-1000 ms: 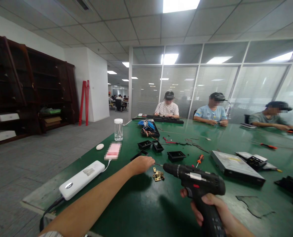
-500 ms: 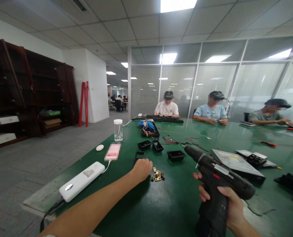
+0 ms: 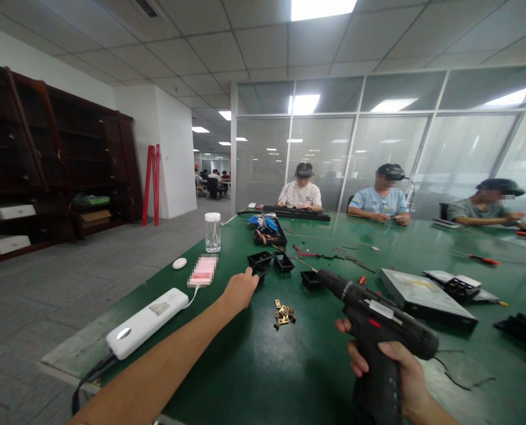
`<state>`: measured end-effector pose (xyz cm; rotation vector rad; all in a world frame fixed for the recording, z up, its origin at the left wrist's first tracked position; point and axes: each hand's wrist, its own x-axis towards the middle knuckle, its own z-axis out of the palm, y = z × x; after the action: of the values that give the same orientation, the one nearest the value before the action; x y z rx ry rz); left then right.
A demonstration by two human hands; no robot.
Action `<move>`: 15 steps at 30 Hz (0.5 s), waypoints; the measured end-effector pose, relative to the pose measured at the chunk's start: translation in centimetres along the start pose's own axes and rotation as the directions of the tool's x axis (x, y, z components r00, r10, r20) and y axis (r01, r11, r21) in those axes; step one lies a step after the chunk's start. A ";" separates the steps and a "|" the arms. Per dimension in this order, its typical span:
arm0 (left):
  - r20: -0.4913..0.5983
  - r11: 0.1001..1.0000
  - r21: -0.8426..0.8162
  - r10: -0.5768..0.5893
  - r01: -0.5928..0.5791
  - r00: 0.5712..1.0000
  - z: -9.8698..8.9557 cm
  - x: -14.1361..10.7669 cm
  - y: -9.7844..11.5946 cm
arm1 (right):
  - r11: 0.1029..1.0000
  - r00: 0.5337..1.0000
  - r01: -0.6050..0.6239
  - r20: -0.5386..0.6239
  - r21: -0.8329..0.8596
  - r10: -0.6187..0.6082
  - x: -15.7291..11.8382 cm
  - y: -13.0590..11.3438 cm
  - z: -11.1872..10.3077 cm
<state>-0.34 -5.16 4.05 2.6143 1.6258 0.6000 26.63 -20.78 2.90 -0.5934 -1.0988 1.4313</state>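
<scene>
My left hand [image 3: 240, 289] is stretched forward, its fingertips closed on the edge of a small black plastic box [image 3: 260, 272]; the hand covers part of it. Another black box [image 3: 260, 257] lies right behind it, and a third black box [image 3: 284, 262] is just to the right. In my right hand [image 3: 408, 369] is a black cordless drill [image 3: 378, 310], gripped by its handle with the fingers wrapped round. Its long bit points forward and left, in front of a further black box [image 3: 309, 280]. Small brass plates [image 3: 284, 314] lie in a pile between my hands.
A white power strip [image 3: 147, 321], a pink phone [image 3: 203, 271] and a lidded clear jar [image 3: 212, 233] stand to the left. A dark tray [image 3: 277, 237] holds blue items. On the right lies a flat metal drive [image 3: 426, 298]. Several people sit across the green table [image 3: 245, 378].
My left hand has moved forward and slightly left, carrying the black box close to the others. The drill has shifted left and a little down, its bit now lower.
</scene>
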 end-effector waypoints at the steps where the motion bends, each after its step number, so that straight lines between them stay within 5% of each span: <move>1: -0.029 0.999 -0.032 -0.022 0.021 0.999 0.1 -0.1 -0.1 | 1.000 1.000 0.008 -0.018 0.004 -0.008 0.0 0.0 0.0; 3: -0.058 0.989 -0.134 -0.067 0.059 0.996 0.6 -0.7 0.0 | 1.000 0.998 0.021 -0.052 0.018 -0.020 0.1 -0.1 0.0; 7: 0.060 0.925 -0.287 -0.243 0.250 0.968 2.8 -2.8 1.5 | 0.997 0.995 0.037 -0.091 0.062 -0.031 0.4 -0.3 -0.2; 10: 0.023 0.951 -0.302 -0.063 0.067 0.998 4.5 -3.7 3.1 | 0.996 0.995 0.027 -0.097 0.079 -0.019 0.4 0.1 -0.2; 15: 0.032 0.911 -0.395 0.144 -0.119 0.989 5.6 -2.8 5.0 | 1.000 0.994 0.016 -0.112 0.022 -0.013 0.3 0.7 0.1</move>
<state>4.68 -8.87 -0.98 2.4252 1.1693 0.7541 26.17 -20.44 2.43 -0.6397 -0.9955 1.3800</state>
